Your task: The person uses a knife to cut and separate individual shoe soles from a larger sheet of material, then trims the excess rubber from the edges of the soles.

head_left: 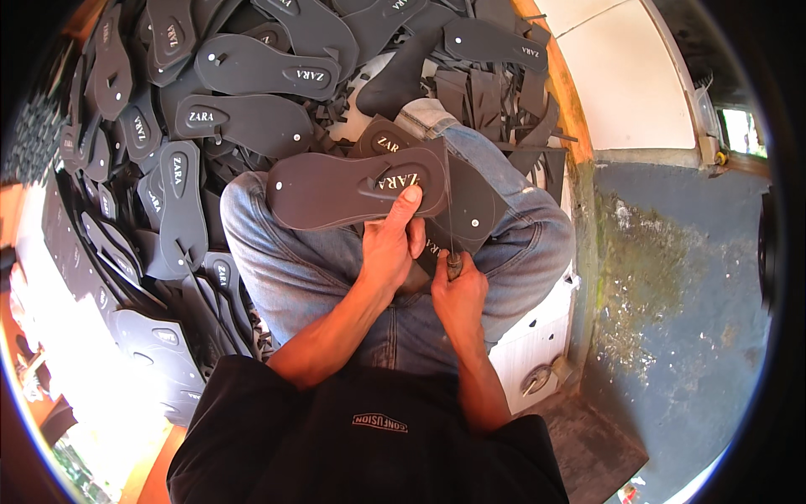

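My left hand [389,252] grips a dark foam sandal sole [323,191] by its heel end, thumb pressed on top over the pale printed lettering. The sole lies level above my lap, its rounded toe end to the left. In my closed right hand [460,298] is a knife [454,265] with a worn handle and a long, thin blade pointing away from me. The blade runs up along the sole's right end; whether it touches the edge, I cannot tell. Under the held sole, more dark soles [477,191] rest across my crossed legs in jeans [281,260].
A large heap of similar soles [243,116] spreads at the far side and left. Dark foam offcuts [483,105] lie among them at the far right. A wooden edge [564,76] bounds the heap; beyond it is a stained grey floor [680,277]. A round metal object [536,380] sits near my right knee.
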`<state>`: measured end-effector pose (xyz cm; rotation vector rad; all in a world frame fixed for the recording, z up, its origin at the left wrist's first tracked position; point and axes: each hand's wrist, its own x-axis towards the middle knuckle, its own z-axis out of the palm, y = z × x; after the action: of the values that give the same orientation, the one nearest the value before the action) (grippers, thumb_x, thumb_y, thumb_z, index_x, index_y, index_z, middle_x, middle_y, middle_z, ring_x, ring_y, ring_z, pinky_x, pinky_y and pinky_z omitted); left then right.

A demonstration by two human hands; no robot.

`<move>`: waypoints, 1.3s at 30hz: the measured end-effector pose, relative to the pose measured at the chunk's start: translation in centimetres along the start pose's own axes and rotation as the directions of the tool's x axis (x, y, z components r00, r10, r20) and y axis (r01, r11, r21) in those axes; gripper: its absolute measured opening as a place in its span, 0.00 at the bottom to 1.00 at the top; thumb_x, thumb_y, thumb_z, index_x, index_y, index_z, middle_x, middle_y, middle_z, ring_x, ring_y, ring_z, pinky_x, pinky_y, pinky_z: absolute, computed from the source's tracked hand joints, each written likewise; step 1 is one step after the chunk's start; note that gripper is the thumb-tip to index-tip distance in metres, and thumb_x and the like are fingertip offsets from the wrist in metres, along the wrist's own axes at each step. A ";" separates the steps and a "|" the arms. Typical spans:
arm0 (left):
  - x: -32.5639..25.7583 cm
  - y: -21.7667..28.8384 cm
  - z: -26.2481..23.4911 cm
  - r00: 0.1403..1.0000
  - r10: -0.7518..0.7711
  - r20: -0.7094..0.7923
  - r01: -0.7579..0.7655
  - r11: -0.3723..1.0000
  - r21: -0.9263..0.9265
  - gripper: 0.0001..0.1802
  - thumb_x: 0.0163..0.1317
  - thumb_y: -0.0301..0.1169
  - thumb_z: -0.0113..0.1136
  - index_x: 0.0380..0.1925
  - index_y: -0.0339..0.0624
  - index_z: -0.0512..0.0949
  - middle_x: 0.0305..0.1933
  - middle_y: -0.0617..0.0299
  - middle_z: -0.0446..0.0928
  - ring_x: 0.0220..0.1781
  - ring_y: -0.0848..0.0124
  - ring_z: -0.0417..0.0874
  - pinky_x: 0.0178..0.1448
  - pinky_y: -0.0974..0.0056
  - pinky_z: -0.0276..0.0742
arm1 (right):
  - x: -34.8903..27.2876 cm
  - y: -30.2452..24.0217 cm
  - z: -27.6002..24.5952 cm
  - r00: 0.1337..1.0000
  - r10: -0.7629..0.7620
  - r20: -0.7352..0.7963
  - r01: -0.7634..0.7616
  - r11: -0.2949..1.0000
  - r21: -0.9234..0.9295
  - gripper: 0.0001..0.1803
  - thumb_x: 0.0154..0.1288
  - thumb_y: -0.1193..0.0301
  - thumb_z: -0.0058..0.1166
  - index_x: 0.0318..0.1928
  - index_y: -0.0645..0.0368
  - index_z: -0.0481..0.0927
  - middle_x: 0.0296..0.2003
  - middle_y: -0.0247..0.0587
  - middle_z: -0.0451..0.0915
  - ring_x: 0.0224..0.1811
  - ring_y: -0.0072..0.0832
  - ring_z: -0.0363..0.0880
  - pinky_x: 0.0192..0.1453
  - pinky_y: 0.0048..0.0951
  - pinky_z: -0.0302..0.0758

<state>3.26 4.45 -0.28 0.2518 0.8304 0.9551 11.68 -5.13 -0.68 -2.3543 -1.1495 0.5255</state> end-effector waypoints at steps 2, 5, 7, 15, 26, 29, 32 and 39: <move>-0.1 -0.1 -0.1 1.000 0.005 0.003 -0.005 1.000 0.002 0.10 0.63 0.38 0.58 0.32 0.45 0.72 0.14 0.68 0.64 0.10 0.78 0.60 0.15 0.72 0.54 | 0.2 0.0 0.4 1.000 0.015 0.006 -0.016 1.000 0.012 0.16 0.61 0.69 0.53 0.21 0.65 0.70 0.14 0.55 0.72 0.19 0.55 0.73 0.25 0.46 0.66; -0.2 -0.1 -0.3 1.000 0.013 0.023 -0.013 1.000 0.003 0.10 0.63 0.38 0.58 0.31 0.45 0.72 0.14 0.68 0.65 0.10 0.78 0.60 0.15 0.73 0.54 | 0.6 -0.7 0.1 0.996 0.062 0.072 -0.063 0.998 0.011 0.13 0.60 0.66 0.53 0.25 0.63 0.71 0.19 0.60 0.75 0.26 0.58 0.76 0.31 0.52 0.70; -0.2 -0.1 -0.3 0.999 0.019 0.029 -0.019 1.000 0.009 0.09 0.63 0.37 0.58 0.32 0.45 0.73 0.14 0.69 0.65 0.10 0.79 0.60 0.15 0.73 0.54 | 0.8 -0.8 0.2 0.996 0.048 0.075 -0.050 0.999 0.019 0.13 0.60 0.67 0.53 0.25 0.64 0.71 0.19 0.60 0.75 0.26 0.58 0.76 0.32 0.52 0.70; -0.5 -0.4 -1.0 0.999 -0.015 0.046 0.017 0.998 -0.056 0.07 0.62 0.34 0.59 0.33 0.44 0.74 0.25 0.68 0.73 0.10 0.80 0.63 0.12 0.73 0.53 | 1.4 -0.9 0.2 0.995 0.038 0.092 -0.040 0.999 0.013 0.12 0.59 0.68 0.53 0.26 0.65 0.72 0.20 0.61 0.75 0.27 0.58 0.76 0.33 0.51 0.71; -5.9 -1.5 -5.3 0.999 -0.052 0.011 0.048 0.972 0.232 0.14 0.62 0.37 0.58 0.35 0.36 0.74 0.13 0.65 0.69 0.08 0.79 0.62 0.12 0.75 0.53 | 6.1 -1.8 -0.6 0.998 -0.056 0.039 0.050 0.987 0.155 0.13 0.61 0.68 0.52 0.27 0.66 0.74 0.21 0.57 0.76 0.27 0.57 0.76 0.32 0.47 0.70; -5.9 -1.4 -5.2 0.996 -0.078 0.051 0.067 0.979 0.194 0.14 0.61 0.38 0.58 0.34 0.37 0.74 0.13 0.64 0.69 0.08 0.79 0.62 0.12 0.74 0.53 | 3.4 0.3 -2.5 0.997 -0.064 0.053 0.052 0.977 0.206 0.15 0.63 0.67 0.52 0.25 0.65 0.72 0.19 0.53 0.75 0.23 0.51 0.75 0.28 0.43 0.69; -6.1 -1.2 -5.4 0.995 -0.095 0.031 0.088 0.979 0.184 0.14 0.62 0.38 0.58 0.33 0.38 0.74 0.11 0.66 0.68 0.08 0.79 0.61 0.12 0.74 0.53 | -1.2 1.8 -3.6 0.985 0.001 0.171 -0.035 0.979 0.201 0.15 0.62 0.67 0.54 0.22 0.64 0.71 0.15 0.51 0.72 0.18 0.48 0.74 0.23 0.40 0.67; -6.5 -0.9 -5.7 0.991 -0.096 0.092 0.089 0.992 0.087 0.12 0.60 0.36 0.60 0.32 0.38 0.75 0.21 0.65 0.74 0.08 0.82 0.62 0.11 0.76 0.54 | -3.8 2.3 -4.0 0.969 0.021 0.247 -0.053 0.991 0.126 0.15 0.60 0.68 0.56 0.21 0.63 0.71 0.13 0.52 0.71 0.16 0.49 0.73 0.21 0.40 0.66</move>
<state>-2.23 -2.23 -1.24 0.3252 0.7875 0.8167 13.05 -10.40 1.79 -2.2462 -1.1388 0.8994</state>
